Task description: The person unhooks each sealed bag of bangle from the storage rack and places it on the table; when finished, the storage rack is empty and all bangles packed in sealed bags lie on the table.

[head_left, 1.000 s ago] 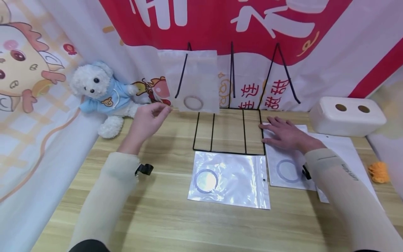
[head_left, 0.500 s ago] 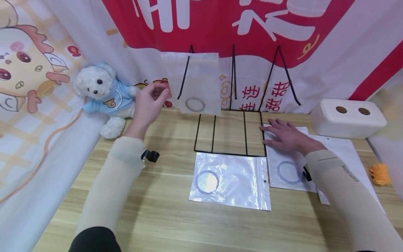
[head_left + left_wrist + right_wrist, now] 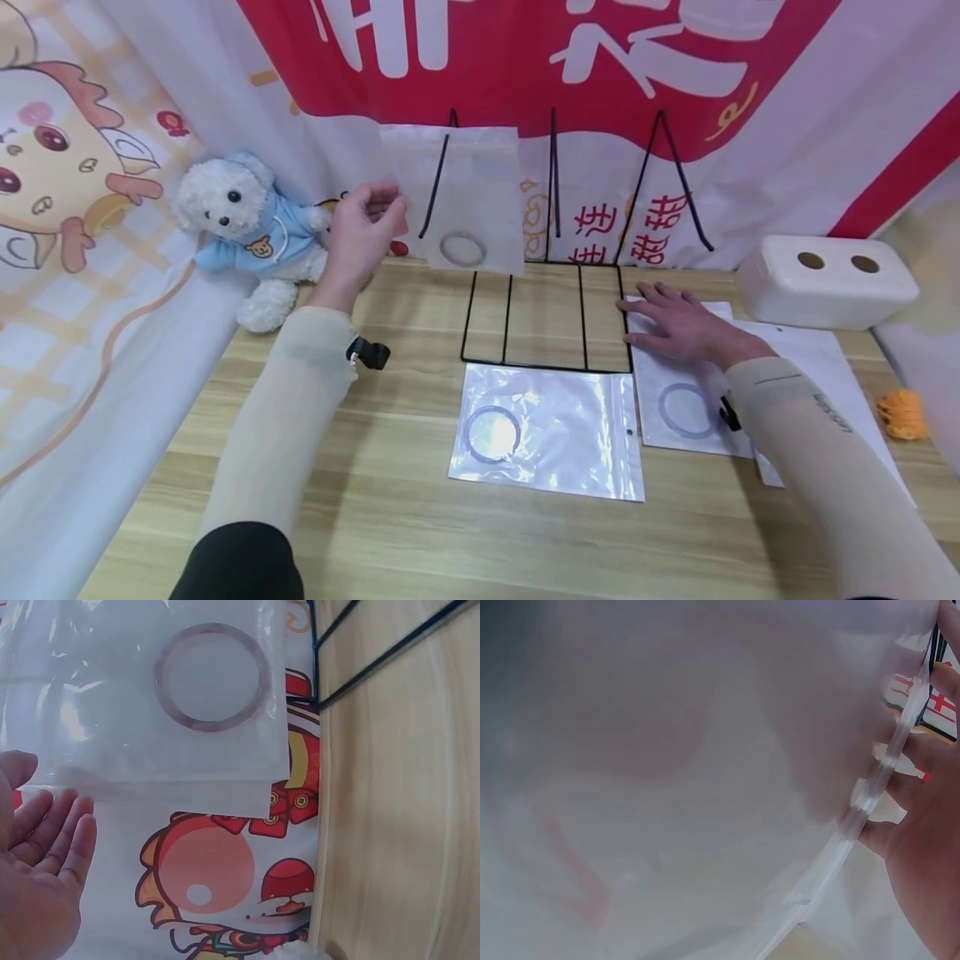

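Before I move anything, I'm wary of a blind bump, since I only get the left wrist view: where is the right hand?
Observer: In the head view, the right hand rests, fingers spread, on a white pouch lying beside the wire rack.

Operator: And what lies in front of the rack, on the wearer's side?

Observer: A shiny pouch, flat on the table, with a pale purple ring showing near its left end.

Operator: Which of the rack's rods is the pouch I see hanging at?

Observer: The leftmost rod of three; it slants across the hanging pouch.
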`<act>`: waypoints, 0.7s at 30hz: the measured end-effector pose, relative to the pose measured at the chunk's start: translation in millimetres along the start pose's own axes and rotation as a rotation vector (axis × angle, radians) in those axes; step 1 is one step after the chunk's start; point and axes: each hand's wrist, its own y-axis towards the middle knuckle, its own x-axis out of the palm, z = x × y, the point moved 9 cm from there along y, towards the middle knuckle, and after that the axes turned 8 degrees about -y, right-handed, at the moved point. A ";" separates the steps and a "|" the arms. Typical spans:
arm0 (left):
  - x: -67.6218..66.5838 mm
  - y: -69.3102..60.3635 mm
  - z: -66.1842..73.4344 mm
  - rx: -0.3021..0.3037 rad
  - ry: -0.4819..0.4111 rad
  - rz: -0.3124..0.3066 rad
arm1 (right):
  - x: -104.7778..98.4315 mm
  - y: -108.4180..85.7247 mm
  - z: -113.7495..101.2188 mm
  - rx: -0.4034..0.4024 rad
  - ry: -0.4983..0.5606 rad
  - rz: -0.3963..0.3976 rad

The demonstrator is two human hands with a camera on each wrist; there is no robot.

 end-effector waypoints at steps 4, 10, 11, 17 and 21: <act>-0.4 3.4 2.7 0.012 -0.067 0.013 | -1.7 0.3 -2.3 -0.014 0.007 0.015; -2.2 7.6 8.5 0.009 -0.097 0.040 | -3.2 -1.1 -4.2 -0.037 0.012 0.038; -2.1 8.3 9.1 0.007 -0.094 0.039 | -2.9 -1.3 -3.9 -0.038 0.011 0.039; -2.9 10.9 10.4 0.001 -0.128 0.051 | -0.8 -1.4 -2.5 -0.031 0.031 0.044; -3.4 11.6 9.6 -0.020 -0.188 0.055 | 2.1 -2.1 -0.4 -0.012 0.049 0.034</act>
